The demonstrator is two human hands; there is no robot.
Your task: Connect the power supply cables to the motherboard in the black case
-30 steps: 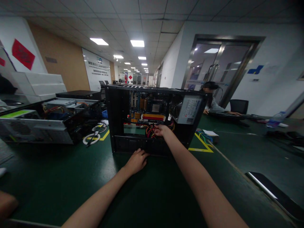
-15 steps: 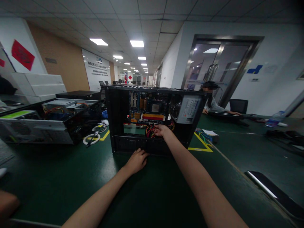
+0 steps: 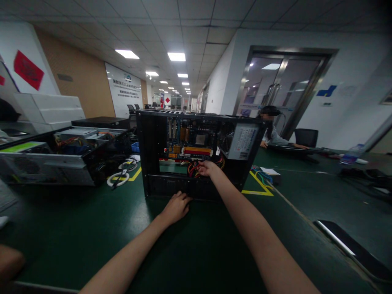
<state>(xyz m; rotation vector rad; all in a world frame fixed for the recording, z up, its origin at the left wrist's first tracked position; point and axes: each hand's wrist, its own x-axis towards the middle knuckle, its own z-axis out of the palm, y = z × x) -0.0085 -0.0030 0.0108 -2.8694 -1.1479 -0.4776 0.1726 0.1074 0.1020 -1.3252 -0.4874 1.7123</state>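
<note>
The case [image 3: 196, 188] was stood upright at twelve o'clock. Low inside, at its six, cables [image 3: 191, 169] were pinched in the right hand [image 3: 207, 168], fingers closed; against its lower edge the left hand [image 3: 175, 209] was laid, fingers half bent, their grip unclear.

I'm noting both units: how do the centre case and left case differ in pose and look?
The centre case stands upright, its open side facing the camera; the left case lies flat, open side up. The centre case shows a black frame, the left case a grey panel. Both contain cables.
</note>
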